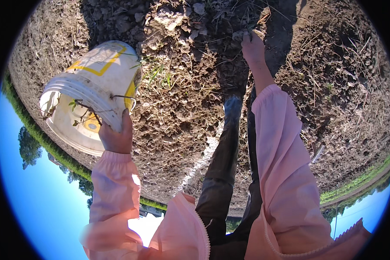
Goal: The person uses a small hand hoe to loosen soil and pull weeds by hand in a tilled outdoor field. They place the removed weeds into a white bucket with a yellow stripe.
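My left hand (118,135) grips the rim of a white plastic bucket (94,76) with yellow markings and a wire handle. The bucket is tipped on its side, its mouth towards me, and a brown twig with a few green leaves (87,112) shows at the opening. My right hand (253,47) reaches down to the shaded soil (227,42) ahead of my boots. Its fingers are curled at the ground beside clods and dry stalks; whether they hold something cannot be made out. Pink sleeves cover both my forearms.
My dark boots (232,110) stand close together on loose, cloddy soil strewn with straw. A green grass tuft (159,74) grows right of the bucket. A pale line (198,162) runs over the ground left of my legs. A small shiny object (318,153) lies at the right.
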Tool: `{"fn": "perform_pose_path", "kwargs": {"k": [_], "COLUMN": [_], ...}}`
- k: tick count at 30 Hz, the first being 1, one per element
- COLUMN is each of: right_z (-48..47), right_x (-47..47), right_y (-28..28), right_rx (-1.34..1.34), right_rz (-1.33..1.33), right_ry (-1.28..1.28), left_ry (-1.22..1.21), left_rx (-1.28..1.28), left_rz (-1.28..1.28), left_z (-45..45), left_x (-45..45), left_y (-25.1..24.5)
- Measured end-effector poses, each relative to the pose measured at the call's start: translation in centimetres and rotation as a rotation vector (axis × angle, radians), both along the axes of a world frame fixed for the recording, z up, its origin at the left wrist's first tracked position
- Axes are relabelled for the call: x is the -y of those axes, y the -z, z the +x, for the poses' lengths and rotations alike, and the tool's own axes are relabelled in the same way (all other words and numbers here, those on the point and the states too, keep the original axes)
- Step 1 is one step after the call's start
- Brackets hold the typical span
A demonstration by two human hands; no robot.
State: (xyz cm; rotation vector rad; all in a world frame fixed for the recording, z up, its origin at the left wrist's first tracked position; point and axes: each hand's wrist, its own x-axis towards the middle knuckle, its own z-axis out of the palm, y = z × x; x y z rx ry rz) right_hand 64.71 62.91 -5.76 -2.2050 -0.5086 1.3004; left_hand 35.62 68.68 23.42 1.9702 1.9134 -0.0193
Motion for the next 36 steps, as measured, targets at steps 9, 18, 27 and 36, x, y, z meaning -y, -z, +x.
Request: {"fn": "perform_pose_path", "kwargs": {"k": [9,18,27,36], "right_z": [-3.3,-4.6,1.9,7.5], "right_x": [1.4,1.3,8.5,3.1], "right_y": [-7.1,-1.9,-1.8,2.6], "right_rx": [0.302,0.329,0.253,0.230], "right_rz": [0.163,-0.132,-0.190,-0.086], "right_ry": [-0.041,-0.509,-0.159,-0.037], "left_ry": [-0.012,-0.080,-0.157,-0.124], "left_rx": [-0.031,0.010,0.000,-0.016], "left_rz": [-0.007,-0.037,-0.078,-0.062], "left_z": [0.0,0.8,-0.1,-1.4], "left_x": [0.1,0.0,0.1,0.2], "left_y": [-0.3,0.1,-0.3,0.5]}}
